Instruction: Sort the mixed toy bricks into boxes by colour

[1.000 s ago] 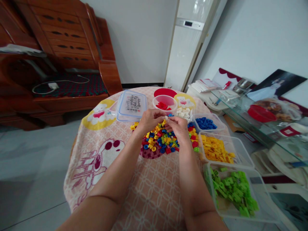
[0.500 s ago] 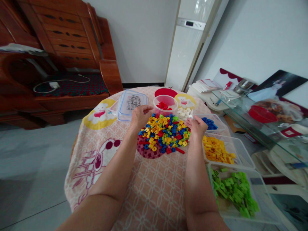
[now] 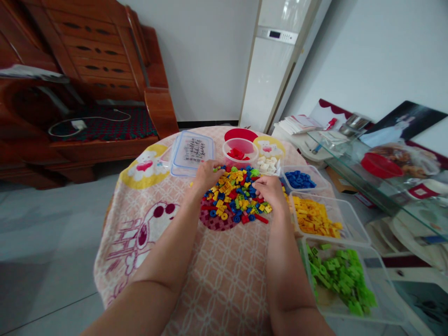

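- Mixed blocks (image 3: 234,193) sit on the surface (image 3: 224,266) b/w the fingers of L hand (image 3: 207,176) and R hand (image 3: 271,191).
- Both hands' fingers are bent at the pile's sides; can't tell if either grips a block, pcs too tiny.
- Best way: pinch 1 pc at a time w/ fingertips, top ones 1st, so others don't roll off.
- L fingers can be a soft wall on their side.
- White blocks (image 3: 268,165) are just past R fingers; blue box (image 3: 300,179) is to their right. Don't bump it.
- Vs 0.5 sec ago: R hand was up by the white blocks, now it's back at the pile. Blue box shows more. L hand moved only a bit.
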Demonstrator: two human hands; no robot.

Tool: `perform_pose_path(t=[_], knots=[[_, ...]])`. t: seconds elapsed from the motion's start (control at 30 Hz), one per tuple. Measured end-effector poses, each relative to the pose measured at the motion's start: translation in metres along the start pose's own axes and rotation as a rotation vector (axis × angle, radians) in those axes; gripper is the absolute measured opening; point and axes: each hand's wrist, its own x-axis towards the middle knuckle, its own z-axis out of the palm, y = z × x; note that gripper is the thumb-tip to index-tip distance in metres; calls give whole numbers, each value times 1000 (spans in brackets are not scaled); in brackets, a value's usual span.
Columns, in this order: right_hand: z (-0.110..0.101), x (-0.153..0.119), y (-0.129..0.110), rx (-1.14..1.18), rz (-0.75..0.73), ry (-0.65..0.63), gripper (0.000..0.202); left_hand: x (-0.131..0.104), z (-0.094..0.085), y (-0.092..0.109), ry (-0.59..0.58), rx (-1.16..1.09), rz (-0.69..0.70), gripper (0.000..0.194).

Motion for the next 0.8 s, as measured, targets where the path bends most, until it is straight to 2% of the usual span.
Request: perform_pose_path(t=[0.13,0.23,0.33,0.43,0.5,0.6,0.7,0.8], knots=[[4,0,-2,-305,-67,-47,9,-1,2,1,-21,2,23,35],[6,1,-1,-373,-110,-53,5,0,3,-1,-26,-6,39,32],[7,1,2,-250,-125,-35,7,1,4,-3,-16,-27,45,31],[5,2,6,-3,-109,14,7,1,5,-4,-11,-54,44,30],[4,4,6,190,-93,123,14,1,4,-3,-10,-72,42,29],[0,11,7,439,-42,399,29,1,4,-1,-8,-90,45,26],[-6,18,10,606,-25,676,39,1,4,-1,-17,-94,42,26],[-14,23,18,709,-34,876,49,1,5,-1,-24,-79,43,29]])
